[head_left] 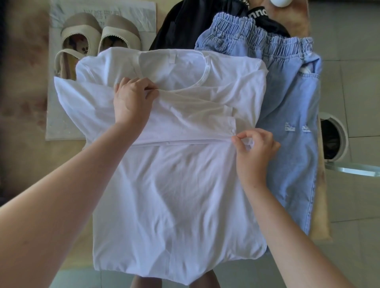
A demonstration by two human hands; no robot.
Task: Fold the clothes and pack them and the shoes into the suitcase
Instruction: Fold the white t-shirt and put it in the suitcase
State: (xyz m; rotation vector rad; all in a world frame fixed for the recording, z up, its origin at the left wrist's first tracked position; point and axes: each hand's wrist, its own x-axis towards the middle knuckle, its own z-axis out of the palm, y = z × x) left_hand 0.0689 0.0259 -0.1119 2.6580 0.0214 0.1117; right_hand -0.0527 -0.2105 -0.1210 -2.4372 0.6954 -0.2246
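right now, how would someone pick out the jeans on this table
Start at the white t-shirt spread across the middle. Right of it, partly under its edge, lie the jeans: the only pale blue denim, with a gathered waistband and small rips.

Counter [24, 61]: beige, mottled brown blotches, fills the left side and runs on as a strip down the right edge. Pale sheet [131, 18] with faint grey print lies flat on it at far left, paper or plastic, can't tell. White rounded object [280, 2] at the top edge, mostly cropped. Floor [349, 41]: pale grey-green tiles, right of the counter. Round white-rimmed container [337, 137] there, dark inside, cut off by the counter edge. Greenish glass edge [353, 170] just below it.
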